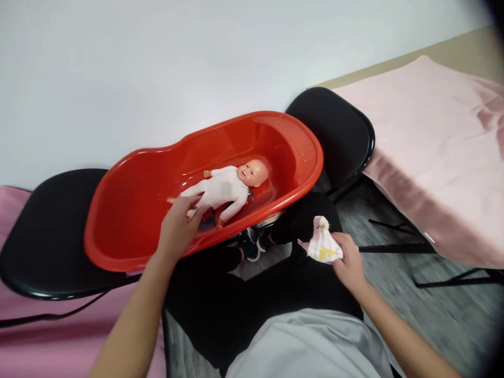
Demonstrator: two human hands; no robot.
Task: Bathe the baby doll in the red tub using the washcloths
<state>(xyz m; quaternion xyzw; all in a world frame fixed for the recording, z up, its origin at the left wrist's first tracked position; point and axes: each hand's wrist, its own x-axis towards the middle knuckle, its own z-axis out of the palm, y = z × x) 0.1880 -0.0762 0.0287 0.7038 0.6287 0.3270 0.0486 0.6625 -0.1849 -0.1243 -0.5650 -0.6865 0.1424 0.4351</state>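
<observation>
Head cam looks down at a red plastic tub [129,205] sitting across two black folding chairs, one on the left [47,236] and one far right [334,131], pushed up against a plain white wall [118,63]. Floor [433,310] is grey wood-look, and on the right there's a surface under a pink cover [433,157], plus more pink fabric [59,341] at the near left. The doll [226,186] in a pale pink suit lies on its back in the tub, head toward the right end. Its lower legs are mostly hidden behind the left hand [179,228], so I honestly can't tell if those fingers are clamped on a leg or just resting on it, but they're definitely touching. The right edge is dark and blurry, and the chair legs are partly cut off. The right hand [348,265] is near right, outside the tub and well apart from the doll, pinched closed on a small crumpled white cloth [323,244] with yellow and purple print
</observation>
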